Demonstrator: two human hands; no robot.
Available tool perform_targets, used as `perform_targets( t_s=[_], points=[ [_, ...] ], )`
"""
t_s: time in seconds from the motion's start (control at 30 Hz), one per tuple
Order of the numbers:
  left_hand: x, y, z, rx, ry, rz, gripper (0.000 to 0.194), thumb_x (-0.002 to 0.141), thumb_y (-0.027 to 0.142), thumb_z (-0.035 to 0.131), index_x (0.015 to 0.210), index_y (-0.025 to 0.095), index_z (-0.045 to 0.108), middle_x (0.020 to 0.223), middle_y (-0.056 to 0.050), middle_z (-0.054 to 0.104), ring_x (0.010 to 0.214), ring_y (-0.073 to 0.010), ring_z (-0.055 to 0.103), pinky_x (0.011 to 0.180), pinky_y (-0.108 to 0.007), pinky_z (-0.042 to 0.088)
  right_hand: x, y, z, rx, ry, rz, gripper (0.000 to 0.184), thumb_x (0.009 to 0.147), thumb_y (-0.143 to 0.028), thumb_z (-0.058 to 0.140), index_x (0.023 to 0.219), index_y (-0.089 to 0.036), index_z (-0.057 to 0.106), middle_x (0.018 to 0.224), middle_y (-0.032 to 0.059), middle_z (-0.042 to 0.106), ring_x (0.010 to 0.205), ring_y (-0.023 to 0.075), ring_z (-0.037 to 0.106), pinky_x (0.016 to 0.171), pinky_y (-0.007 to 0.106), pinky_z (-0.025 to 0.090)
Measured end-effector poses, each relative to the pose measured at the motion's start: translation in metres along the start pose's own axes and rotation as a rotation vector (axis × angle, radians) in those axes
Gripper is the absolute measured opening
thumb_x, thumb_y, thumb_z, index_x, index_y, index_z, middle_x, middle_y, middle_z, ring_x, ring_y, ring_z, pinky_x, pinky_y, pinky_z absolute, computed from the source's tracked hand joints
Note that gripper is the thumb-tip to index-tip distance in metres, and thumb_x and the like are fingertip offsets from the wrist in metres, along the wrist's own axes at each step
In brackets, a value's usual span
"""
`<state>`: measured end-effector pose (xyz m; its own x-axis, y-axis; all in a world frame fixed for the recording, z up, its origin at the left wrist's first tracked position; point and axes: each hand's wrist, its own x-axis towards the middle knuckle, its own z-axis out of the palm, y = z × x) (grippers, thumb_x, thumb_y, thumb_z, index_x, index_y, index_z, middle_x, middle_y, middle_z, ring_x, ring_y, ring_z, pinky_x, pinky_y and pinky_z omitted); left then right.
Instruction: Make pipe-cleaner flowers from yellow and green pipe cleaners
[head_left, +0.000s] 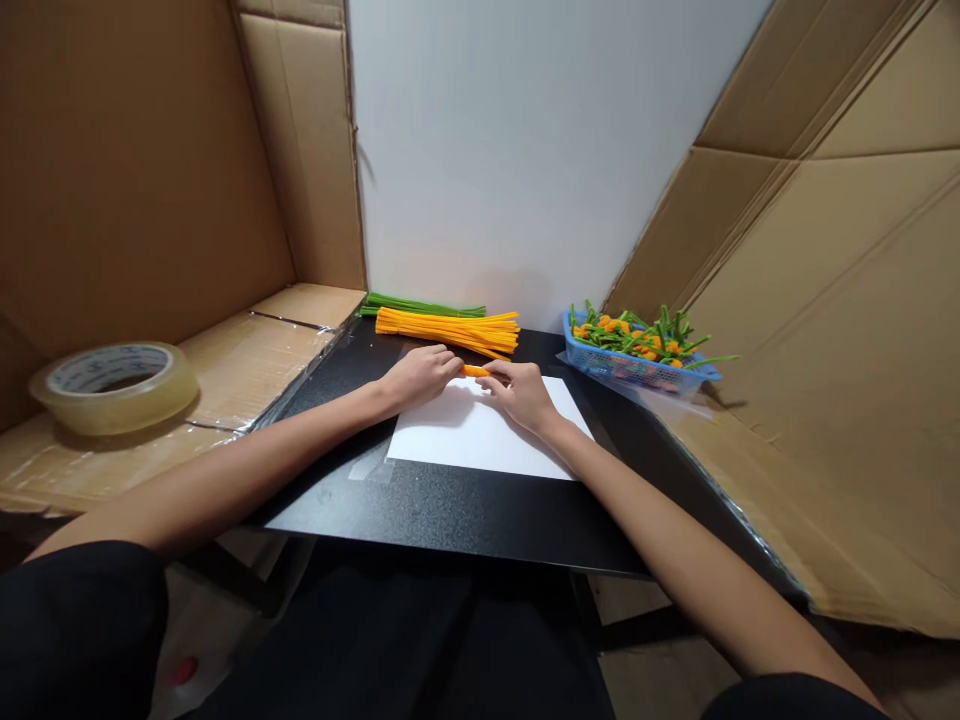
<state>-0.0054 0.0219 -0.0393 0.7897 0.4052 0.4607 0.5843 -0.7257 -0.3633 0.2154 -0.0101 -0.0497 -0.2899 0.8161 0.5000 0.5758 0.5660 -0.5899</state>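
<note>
Between my two hands is a short orange pipe cleaner piece (475, 371), held just above a white sheet of paper (480, 440). My left hand (426, 376) pinches its left end, and my right hand (520, 393) has fingers closed on the right end. How the piece is bent or coiled is too small to tell. Right behind the hands lies a bundle of orange pipe cleaners (446, 327). A bundle of green pipe cleaners (424, 306) lies beyond it, against the wall.
A blue basket (637, 370) of green and orange pipe cleaner pieces stands at the right of the black table (450, 510). On cardboard at the left rests a big roll of clear tape (114, 388). Cardboard panels (300, 150) rise on both sides.
</note>
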Motion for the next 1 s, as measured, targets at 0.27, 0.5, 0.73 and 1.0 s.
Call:
perform_targets(
  t_s=[0.27, 0.5, 0.73, 1.0],
  points=[
    [-0.002, -0.008, -0.002, 0.084, 0.141, 0.066, 0.031, 0.106, 0.021, 0.042, 0.087, 0.013, 0.066, 0.077, -0.006, 0.068, 0.074, -0.0175, 0.060, 0.068, -0.029, 0.044, 0.013, 0.011, -0.021, 0.399, -0.155, 0.386, 0.071, 0.083, -0.081, 0.055, 0.067, -0.014, 0.074, 0.070, 0.0144, 0.076, 0.060, 0.0180, 0.067, 0.055, 0.026, 0.047],
    [-0.002, -0.010, -0.007, 0.087, 0.110, 0.059, 0.032, 0.106, 0.022, 0.039, 0.095, 0.015, 0.068, 0.081, -0.007, 0.070, 0.076, -0.0176, 0.060, 0.068, -0.030, 0.043, 0.011, 0.010, -0.026, 0.618, -0.272, 0.589, 0.047, 0.079, -0.057, 0.080, 0.068, -0.011, 0.076, 0.064, 0.0117, 0.072, 0.055, 0.0128, 0.063, 0.049, 0.023, 0.043],
    [-0.006, -0.010, -0.001, 0.080, 0.136, 0.038, 0.026, 0.105, 0.020, 0.045, 0.111, 0.014, 0.069, 0.107, -0.010, 0.077, 0.092, -0.0180, 0.069, 0.075, -0.029, 0.049, 0.009, 0.006, -0.027, 0.724, -0.258, 0.677, 0.038, 0.064, -0.044, 0.094, 0.079, -0.012, 0.081, 0.078, 0.0129, 0.077, 0.063, 0.0143, 0.065, 0.056, 0.024, 0.055],
    [-0.007, -0.010, 0.001, 0.041, 0.086, 0.011, 0.024, 0.100, 0.013, 0.047, 0.107, 0.012, 0.070, 0.107, -0.013, 0.076, 0.096, -0.0200, 0.070, 0.081, -0.030, 0.052, 0.005, 0.001, -0.010, 0.446, -0.097, 0.391, 0.035, 0.067, -0.049, 0.088, 0.071, -0.015, 0.078, 0.066, 0.0082, 0.074, 0.061, 0.0166, 0.067, 0.061, 0.029, 0.056]
  ],
)
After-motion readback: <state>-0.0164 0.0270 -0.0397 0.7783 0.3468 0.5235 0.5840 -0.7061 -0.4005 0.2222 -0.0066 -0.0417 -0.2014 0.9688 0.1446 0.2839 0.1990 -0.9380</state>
